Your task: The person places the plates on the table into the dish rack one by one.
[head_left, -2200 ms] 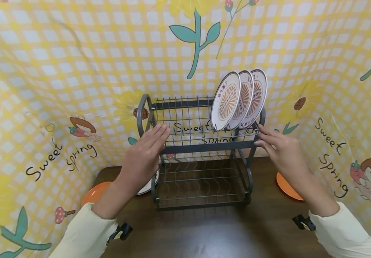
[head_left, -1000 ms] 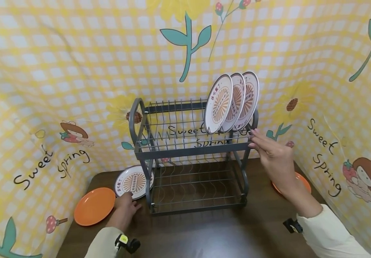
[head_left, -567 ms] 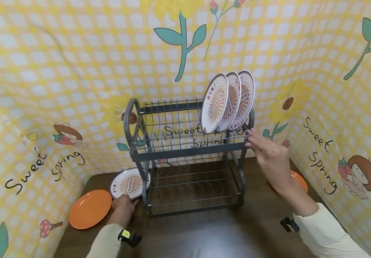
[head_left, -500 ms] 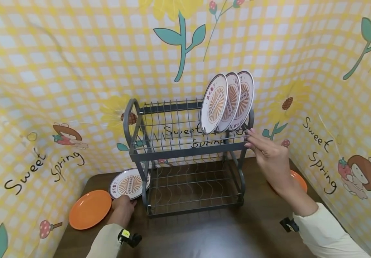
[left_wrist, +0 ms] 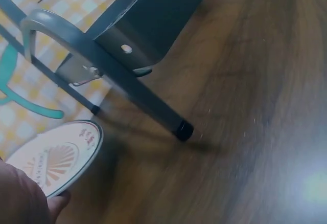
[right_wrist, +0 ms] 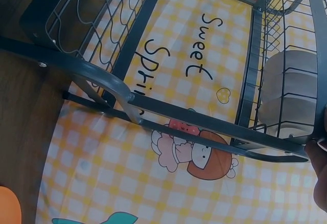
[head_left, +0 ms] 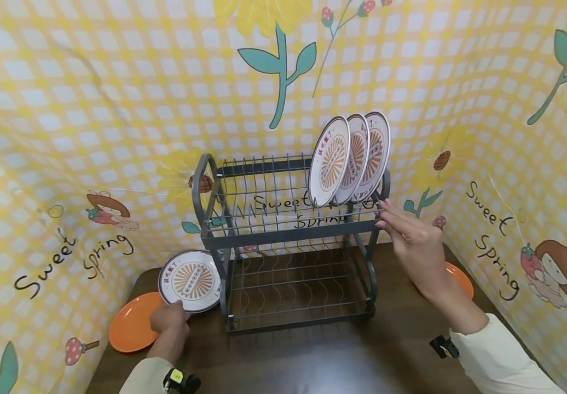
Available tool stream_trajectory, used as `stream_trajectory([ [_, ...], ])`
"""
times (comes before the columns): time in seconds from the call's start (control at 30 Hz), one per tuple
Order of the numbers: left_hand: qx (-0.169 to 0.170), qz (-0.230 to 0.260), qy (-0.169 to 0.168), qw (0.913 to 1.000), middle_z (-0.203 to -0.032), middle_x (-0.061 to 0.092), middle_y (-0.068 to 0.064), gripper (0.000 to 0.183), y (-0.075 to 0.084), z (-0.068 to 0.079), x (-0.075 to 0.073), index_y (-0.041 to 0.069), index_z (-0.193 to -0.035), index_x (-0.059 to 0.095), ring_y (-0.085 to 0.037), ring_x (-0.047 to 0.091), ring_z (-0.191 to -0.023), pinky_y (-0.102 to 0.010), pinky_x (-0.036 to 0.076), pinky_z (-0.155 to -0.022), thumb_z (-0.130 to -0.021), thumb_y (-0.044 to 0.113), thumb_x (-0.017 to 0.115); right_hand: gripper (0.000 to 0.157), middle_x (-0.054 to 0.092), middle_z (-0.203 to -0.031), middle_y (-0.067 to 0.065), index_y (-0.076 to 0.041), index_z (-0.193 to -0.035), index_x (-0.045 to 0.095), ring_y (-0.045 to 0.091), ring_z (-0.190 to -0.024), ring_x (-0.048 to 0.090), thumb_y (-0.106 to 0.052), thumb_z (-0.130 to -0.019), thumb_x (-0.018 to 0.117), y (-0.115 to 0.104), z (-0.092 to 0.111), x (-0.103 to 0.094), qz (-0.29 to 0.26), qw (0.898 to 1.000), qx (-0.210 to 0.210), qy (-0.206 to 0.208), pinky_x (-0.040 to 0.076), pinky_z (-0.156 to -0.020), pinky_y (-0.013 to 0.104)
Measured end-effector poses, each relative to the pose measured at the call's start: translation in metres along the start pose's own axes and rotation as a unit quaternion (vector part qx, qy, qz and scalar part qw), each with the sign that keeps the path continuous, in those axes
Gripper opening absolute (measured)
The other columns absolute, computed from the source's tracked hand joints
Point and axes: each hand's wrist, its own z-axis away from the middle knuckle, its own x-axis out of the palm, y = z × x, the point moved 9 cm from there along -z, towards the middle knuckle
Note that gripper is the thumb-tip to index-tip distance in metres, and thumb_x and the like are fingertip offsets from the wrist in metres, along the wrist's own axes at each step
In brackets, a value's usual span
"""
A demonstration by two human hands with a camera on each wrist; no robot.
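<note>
My left hand (head_left: 171, 324) pinches the near rim of a round white plate (head_left: 192, 279) with a dark edge and an orange sunburst print. In the left wrist view that plate (left_wrist: 61, 155) is tilted beside the rack's legs, the thumb at its rim. A grey two-tier dish rack (head_left: 283, 236) stands in the middle. Its upper tier bears three matching plates (head_left: 329, 164), upright at the right end. At the upper tier's front right corner, my right hand (head_left: 418, 246) grips the frame; in the right wrist view only part of this hand (left_wrist: 30, 198) shows.
An orange plate (head_left: 133, 323) lies on the brown table (head_left: 283, 361) at the left, partly behind my left hand. Another orange plate (head_left: 461, 279) lies at the right, partly behind my right forearm. Yellow checked cloth (head_left: 175, 82) surrounds the table at the back and sides.
My left hand has gone from the rack's upper left corner down to the white plate, then drawn it leftward and raised it slightly. The right hand keeps its grip on the rack.
</note>
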Motion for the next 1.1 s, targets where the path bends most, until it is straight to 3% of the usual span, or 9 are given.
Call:
stream_trajectory([
  [0.1,0.016,-0.002,0.009,0.9998,-0.118,0.056,-0.022,0.039,0.009,0.002,-0.009,-0.010,-0.128,0.056,-0.011,0.053,-0.070,-0.013,0.044,-0.049,-0.091,0.003,0.054,0.023,0.070,-0.111,0.012,-0.001,-0.100,0.076,0.030,-0.105,0.068,-0.001,-0.077,0.076,0.000,0.000,-0.001,-0.004,1.000,0.002,0.003,0.045,-0.095,0.008],
  [0.27,0.076,-0.032,0.035,0.9960,-0.112,0.059,-0.019,0.034,0.041,0.009,-0.037,-0.007,-0.122,0.062,-0.010,0.050,-0.076,-0.009,0.040,-0.052,-0.092,0.008,0.057,0.022,0.070,-0.111,0.012,-0.001,-0.099,0.076,0.032,-0.104,0.068,0.000,-0.077,0.076,0.000,-0.001,-0.001,-0.012,1.000,-0.001,0.006,0.046,-0.095,0.011],
  [0.37,0.108,-0.064,0.054,0.9906,-0.105,0.063,-0.017,0.032,0.061,0.016,-0.056,-0.004,-0.120,0.065,-0.004,0.050,-0.071,-0.009,0.039,-0.051,-0.092,0.011,0.058,0.024,0.070,-0.111,0.013,-0.001,-0.100,0.076,0.032,-0.104,0.068,0.000,-0.076,0.077,0.000,-0.001,-0.001,-0.004,1.000,-0.008,0.006,0.046,-0.096,0.010],
  [0.57,0.140,-0.056,0.088,0.9847,-0.081,0.066,-0.001,0.032,0.095,0.036,-0.088,-0.001,-0.123,0.064,0.005,0.051,-0.058,-0.010,0.044,-0.046,-0.093,0.010,0.059,0.027,0.069,-0.112,0.013,-0.002,-0.103,0.075,0.029,-0.104,0.068,-0.002,-0.076,0.077,0.001,0.001,-0.002,0.011,1.000,-0.014,0.005,0.044,-0.096,0.009],
  [0.7,0.163,-0.043,0.080,0.9824,-0.082,0.067,-0.001,0.032,0.110,0.049,-0.097,-0.003,-0.123,0.063,0.006,0.053,-0.058,-0.011,0.046,-0.046,-0.094,0.009,0.059,0.028,0.069,-0.114,0.009,-0.006,-0.104,0.075,0.022,-0.105,0.068,-0.005,-0.076,0.078,0.002,0.001,-0.004,0.025,1.000,-0.009,0.007,0.043,-0.095,0.007],
  [0.8,0.173,-0.018,0.059,0.9830,-0.073,0.064,0.003,0.030,0.115,0.058,-0.100,-0.005,-0.121,0.063,0.002,0.051,-0.055,-0.014,0.043,-0.041,-0.093,0.006,0.059,0.028,0.069,-0.114,0.008,-0.006,-0.103,0.076,0.021,-0.104,0.068,-0.006,-0.075,0.079,0.003,0.001,-0.005,0.029,0.999,-0.008,0.010,0.043,-0.095,0.005],
  [1.0,0.212,-0.068,0.058,0.9733,-0.057,0.054,0.015,0.023,0.132,0.080,-0.109,-0.003,-0.111,0.066,-0.001,0.046,-0.049,-0.021,0.035,-0.036,-0.094,0.010,0.061,0.028,0.070,-0.114,0.009,-0.005,-0.103,0.076,0.024,-0.101,0.069,-0.006,-0.074,0.079,0.001,0.000,-0.004,0.029,1.000,-0.012,0.003,0.042,-0.093,0.004],
  [1.03,0.211,-0.076,0.058,0.9729,-0.057,0.054,0.017,0.023,0.133,0.083,-0.112,-0.002,-0.112,0.067,-0.001,0.046,-0.050,-0.016,0.030,-0.040,-0.094,0.013,0.061,0.029,0.070,-0.113,0.009,-0.005,-0.103,0.076,0.024,-0.101,0.069,-0.006,-0.074,0.079,0.001,0.000,-0.004,0.030,0.999,-0.013,0.000,0.042,-0.093,0.003],
  [1.1,0.208,-0.069,0.051,0.9744,-0.059,0.056,0.024,0.027,0.136,0.088,-0.114,0.000,-0.116,0.067,0.002,0.050,-0.054,-0.012,0.034,-0.042,-0.094,0.014,0.061,0.029,0.069,-0.114,0.009,-0.005,-0.103,0.075,0.025,-0.100,0.070,-0.006,-0.074,0.079,0.000,-0.001,-0.004,0.033,0.999,-0.015,-0.004,0.041,-0.092,0.002],
])
